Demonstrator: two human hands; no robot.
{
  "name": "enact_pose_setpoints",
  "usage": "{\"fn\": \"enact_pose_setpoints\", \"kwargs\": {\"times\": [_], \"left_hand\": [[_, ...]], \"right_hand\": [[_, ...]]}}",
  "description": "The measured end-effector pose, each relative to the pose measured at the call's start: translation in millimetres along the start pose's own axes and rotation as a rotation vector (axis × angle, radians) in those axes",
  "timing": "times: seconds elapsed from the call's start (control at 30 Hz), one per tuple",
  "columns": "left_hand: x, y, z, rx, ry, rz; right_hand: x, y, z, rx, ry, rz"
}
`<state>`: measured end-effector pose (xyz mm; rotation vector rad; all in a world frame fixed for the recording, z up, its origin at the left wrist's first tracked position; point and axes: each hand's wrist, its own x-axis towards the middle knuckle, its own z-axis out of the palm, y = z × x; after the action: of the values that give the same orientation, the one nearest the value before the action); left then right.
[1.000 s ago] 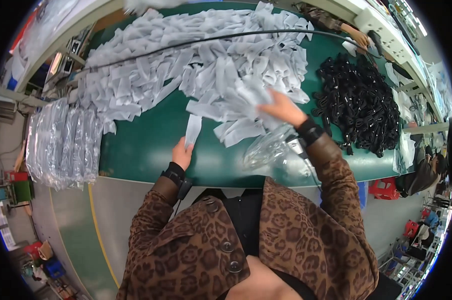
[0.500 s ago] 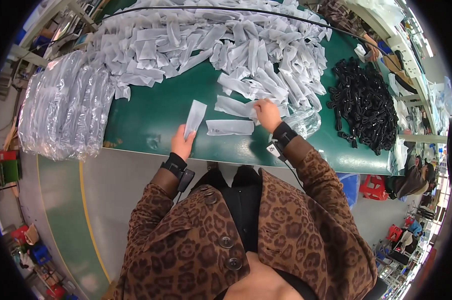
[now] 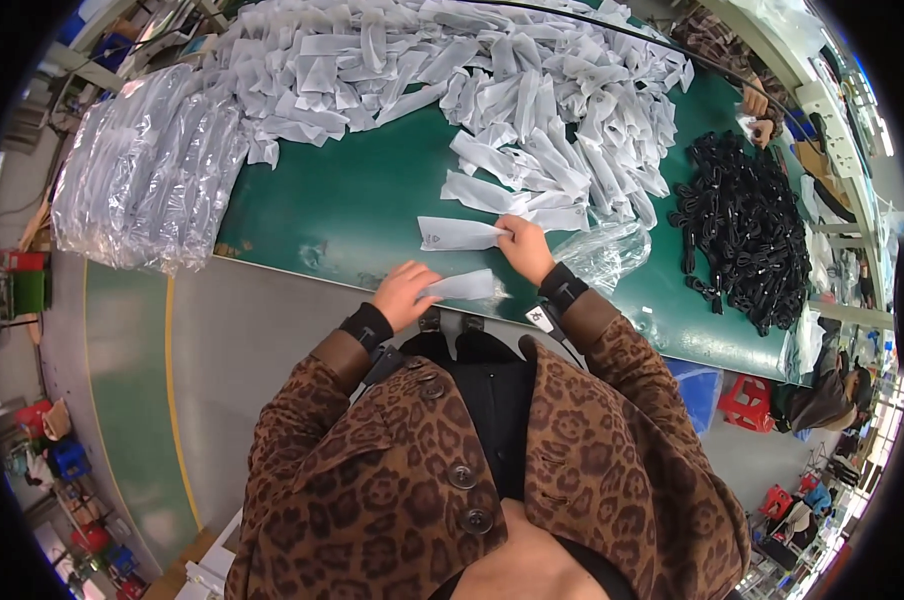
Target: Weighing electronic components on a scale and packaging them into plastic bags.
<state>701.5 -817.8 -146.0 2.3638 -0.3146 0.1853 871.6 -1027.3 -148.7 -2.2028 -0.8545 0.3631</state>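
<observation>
My left hand (image 3: 404, 293) is at the near edge of the green table (image 3: 352, 205), closed on a white paper strip (image 3: 467, 286) that points to the right. My right hand (image 3: 525, 248) rests a little farther in and pinches the right end of another white paper strip (image 3: 457, 234) lying flat on the green top. Just beyond my right hand spreads a big heap of the same white strips (image 3: 512, 90). A crumpled clear plastic bag (image 3: 612, 255) lies right of my right wrist.
A stack of clear plastic bags (image 3: 147, 175) hangs over the table's left end. A pile of black parts (image 3: 742, 230) lies at the right. Another person's hand (image 3: 757, 105) works at the far right edge. Red stools (image 3: 747, 400) stand on the floor below.
My left hand has brought its strip down from upright to the table's near edge. My right hand pulled a strip out of the heap onto the bare green top.
</observation>
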Motion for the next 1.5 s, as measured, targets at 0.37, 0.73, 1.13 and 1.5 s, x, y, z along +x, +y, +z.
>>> {"fn": "enact_pose_setpoints", "kwargs": {"times": [0.37,0.73,1.13,1.5], "left_hand": [[36,38,29,0.231,0.096,0.067],[37,15,45,0.275,-0.032,0.075],[37,-1,3,0.292,-0.037,0.078],[42,-35,13,0.218,-0.157,0.191]], "right_hand": [[-40,14,-3,0.092,-0.005,-0.255],[0,-11,-32,-0.029,0.108,-0.247],[32,13,10,-0.384,0.058,-0.124],[82,-31,-22,-0.253,0.111,-0.118]]}}
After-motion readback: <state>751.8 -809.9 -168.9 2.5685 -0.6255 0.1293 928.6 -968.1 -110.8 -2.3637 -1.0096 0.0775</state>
